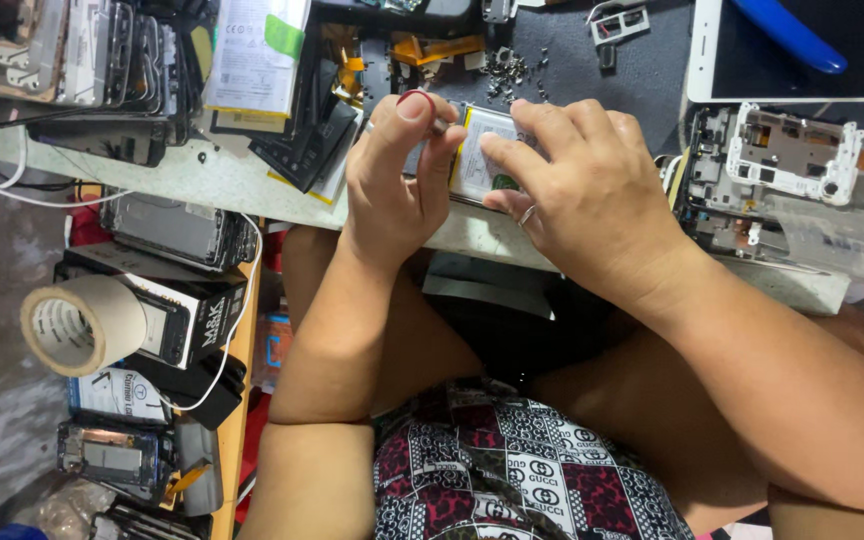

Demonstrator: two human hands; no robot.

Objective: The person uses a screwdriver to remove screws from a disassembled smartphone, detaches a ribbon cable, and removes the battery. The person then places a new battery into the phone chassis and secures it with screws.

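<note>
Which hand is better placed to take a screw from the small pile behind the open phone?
Probably the right hand: its fingers lie open on the battery, just below the screw pile. The left hand is pinched shut, seemingly busy.

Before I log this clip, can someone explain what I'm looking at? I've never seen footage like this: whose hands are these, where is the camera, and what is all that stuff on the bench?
There is no machine here. A person wears one camera on the head, looking down, so you see their own arms, lap and workbench. The left hand and right hand meet over an opened phone lying at the bench edge; the fingers of the right hand press on its pale battery, while the left pinches something small that I cannot make out. Around it lie loose screws, a stripped phone frame, and stacked phone parts. A roll of tape sits lower left.
</note>
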